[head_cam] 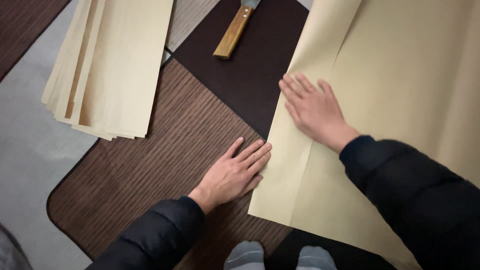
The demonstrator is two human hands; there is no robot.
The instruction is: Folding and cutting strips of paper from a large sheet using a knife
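A large tan paper sheet lies spread over the right side of a brown ribbed mat, with a folded strip along its left edge. My right hand presses flat on that folded strip, fingers spread. Flat on the mat lies my left hand, its fingertips touching the sheet's folded left edge. Both arms wear dark puffy sleeves.
A stack of cut tan paper strips lies at the upper left. A knife with a wooden handle rests on a dark smooth mat at the top. Grey floor borders the left. My grey-socked feet show at the bottom.
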